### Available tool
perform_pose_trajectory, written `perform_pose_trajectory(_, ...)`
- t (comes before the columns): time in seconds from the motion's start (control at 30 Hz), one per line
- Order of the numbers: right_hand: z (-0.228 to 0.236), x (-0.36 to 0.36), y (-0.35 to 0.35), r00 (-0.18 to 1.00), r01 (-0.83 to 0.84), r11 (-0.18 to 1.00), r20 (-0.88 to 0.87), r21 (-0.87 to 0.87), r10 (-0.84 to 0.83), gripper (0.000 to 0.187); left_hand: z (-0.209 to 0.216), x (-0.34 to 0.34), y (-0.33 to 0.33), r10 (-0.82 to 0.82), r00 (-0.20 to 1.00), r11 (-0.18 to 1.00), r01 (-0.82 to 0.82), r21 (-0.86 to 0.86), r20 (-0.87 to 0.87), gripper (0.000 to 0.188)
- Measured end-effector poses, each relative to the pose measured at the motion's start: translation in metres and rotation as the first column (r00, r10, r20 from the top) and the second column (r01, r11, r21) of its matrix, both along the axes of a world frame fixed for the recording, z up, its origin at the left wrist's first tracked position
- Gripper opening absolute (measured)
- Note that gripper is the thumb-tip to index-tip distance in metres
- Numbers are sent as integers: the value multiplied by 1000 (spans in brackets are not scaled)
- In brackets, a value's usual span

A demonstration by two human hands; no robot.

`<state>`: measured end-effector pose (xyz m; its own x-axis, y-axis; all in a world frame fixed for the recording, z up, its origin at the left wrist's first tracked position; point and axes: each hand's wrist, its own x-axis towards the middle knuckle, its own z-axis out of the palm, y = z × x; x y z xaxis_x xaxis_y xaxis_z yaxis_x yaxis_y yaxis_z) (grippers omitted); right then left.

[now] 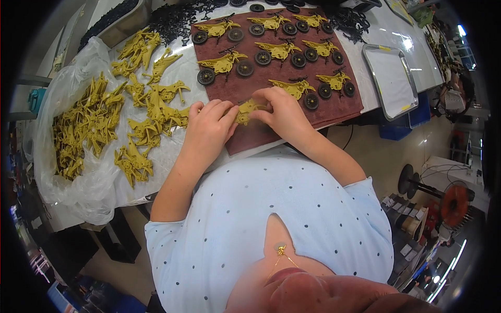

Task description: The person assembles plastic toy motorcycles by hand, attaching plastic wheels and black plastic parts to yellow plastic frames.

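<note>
Over the near edge of a dark red mat (261, 140), a yellow plastic toy motorcycle body (244, 112) is pinched between my two hands. My left hand (206, 130) has its fingers closed at the left end of the piece. On the other end, the thumb and fingers of my right hand (287, 117) grip it, hiding part of its shape. Several yellow toy motorcycles (223, 63) with black wheels lie in rows on the mat. One of them, a yellow motorcycle (293, 88), lies just beyond my right hand, with a black wheel (311, 100) at its side.
Left of the mat, loose yellow body parts (156, 107) spread across the white table, beside a clear plastic bag (96, 180) full of more. Black parts (169, 23) lie at the back. A metal tray (369, 48) rests at the right, above a blue bin (395, 131).
</note>
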<state>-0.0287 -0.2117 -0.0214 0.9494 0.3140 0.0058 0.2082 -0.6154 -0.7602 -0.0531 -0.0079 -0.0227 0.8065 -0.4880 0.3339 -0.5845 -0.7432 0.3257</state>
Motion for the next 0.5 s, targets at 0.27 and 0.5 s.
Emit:
perform_pose_trajectory(0.27, -10, -2, 1, 990, -41, 999, 134, 10, 39, 43, 1, 1, 1, -8, 999, 1000, 8, 1, -35, 33)
perform_pose_trajectory(0.5, -5, -3, 11, 982, -24, 980, 180, -198, 60, 43, -4, -3, -3, 23, 1000, 1000, -23, 11, -12, 33)
